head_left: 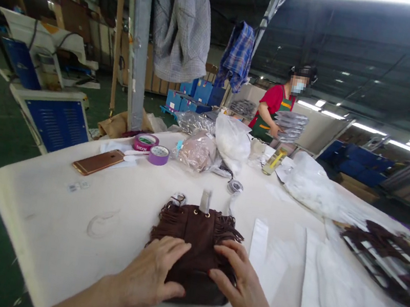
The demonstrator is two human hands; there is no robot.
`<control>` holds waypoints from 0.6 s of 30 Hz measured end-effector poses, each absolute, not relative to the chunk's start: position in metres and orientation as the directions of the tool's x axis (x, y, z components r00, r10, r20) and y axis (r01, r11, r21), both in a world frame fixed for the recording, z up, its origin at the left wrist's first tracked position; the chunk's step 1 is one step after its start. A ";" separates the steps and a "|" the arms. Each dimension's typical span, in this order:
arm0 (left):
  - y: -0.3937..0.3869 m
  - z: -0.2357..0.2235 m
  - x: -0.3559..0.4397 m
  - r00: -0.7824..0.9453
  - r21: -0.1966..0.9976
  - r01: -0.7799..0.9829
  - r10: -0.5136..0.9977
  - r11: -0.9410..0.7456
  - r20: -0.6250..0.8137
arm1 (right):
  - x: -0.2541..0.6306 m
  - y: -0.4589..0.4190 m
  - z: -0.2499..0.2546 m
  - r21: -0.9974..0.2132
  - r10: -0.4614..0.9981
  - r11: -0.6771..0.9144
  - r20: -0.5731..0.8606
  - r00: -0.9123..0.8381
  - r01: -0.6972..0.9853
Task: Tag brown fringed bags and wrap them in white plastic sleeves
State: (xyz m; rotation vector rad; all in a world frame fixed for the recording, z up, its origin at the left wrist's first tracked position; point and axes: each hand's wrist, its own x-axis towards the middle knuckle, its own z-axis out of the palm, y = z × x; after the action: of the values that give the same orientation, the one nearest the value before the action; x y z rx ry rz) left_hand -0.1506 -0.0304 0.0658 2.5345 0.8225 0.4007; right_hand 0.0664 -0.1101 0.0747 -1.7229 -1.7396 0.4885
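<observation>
A dark brown fringed bag (195, 248) lies on the white-covered table right before me, with two metal eyelets and a pale wrapped piece (205, 201) at its top end. My left hand (156, 265) rests on the bag's left side, fingers stretched out and thumb apart. On the right side, my right hand (237, 275) touches the fringe and body with its fingers spread. Both palms face inward over the bag, and neither hand is closed round it. Part of the fringe is hidden under my fingers.
Left of the bag lie a phone (98, 161) and purple tape rolls (158, 155). Plastic-wrapped goods (197, 152) sit behind. White strips (259, 240) and a pile of dark brown fringed pieces (386, 260) are rightward. A co-worker (274, 107) holds stacked packages at the back.
</observation>
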 end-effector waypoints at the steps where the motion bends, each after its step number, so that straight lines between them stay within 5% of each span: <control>1: -0.033 0.057 -0.149 0.773 0.488 0.492 0.620 -0.721 0.134 | 0.064 -0.114 0.073 -0.659 0.977 0.057 0.191 0.094 0.750; 12: -0.029 0.029 -0.178 0.718 0.427 0.358 0.537 -0.830 0.442 | 0.075 -0.143 0.051 -0.622 0.943 0.087 0.304 0.138 0.778; 18: -0.030 0.023 -0.164 0.722 0.403 0.255 0.450 -0.879 0.526 | 0.053 -0.124 0.070 -0.495 0.964 0.185 0.261 -0.058 0.849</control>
State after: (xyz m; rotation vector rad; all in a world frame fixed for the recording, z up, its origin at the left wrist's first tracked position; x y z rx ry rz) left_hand -0.1639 -0.0296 0.0228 2.6252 0.5530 0.9161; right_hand 0.0526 -0.1245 0.0697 -1.6939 -1.9369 0.2827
